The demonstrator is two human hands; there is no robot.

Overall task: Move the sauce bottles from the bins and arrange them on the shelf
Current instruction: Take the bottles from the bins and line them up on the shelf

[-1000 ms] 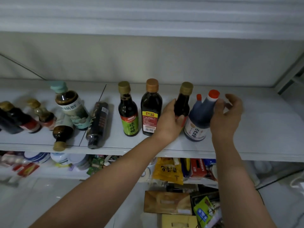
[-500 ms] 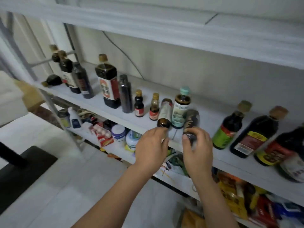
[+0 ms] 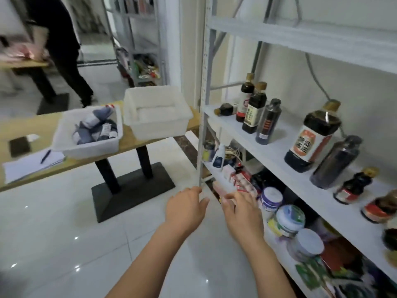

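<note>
My left hand (image 3: 186,209) and my right hand (image 3: 240,211) hang in front of me over the floor, both holding nothing with fingers loosely apart. To the right, the white shelf (image 3: 277,155) carries several dark sauce bottles, among them a big jug with an orange label (image 3: 312,136) and a tall dark bottle (image 3: 268,121). On the wooden table (image 3: 133,138) to the left stand two white bins: the left bin (image 3: 64,134) holds several blue-grey sauce bottles (image 3: 94,127), and the right bin (image 3: 159,123) shows nothing inside.
A metal shelf post (image 3: 204,93) rises just beyond my hands. Jars and packets (image 3: 287,218) crowd the lower shelf. The table has black pedestal legs (image 3: 133,186), papers and a pen (image 3: 32,162). A person in dark clothes (image 3: 62,50) stands at the back left.
My view swung left from the shelf toward the table and bins. Both hands left the bottles on the shelf and dropped lower, holding nothing.
</note>
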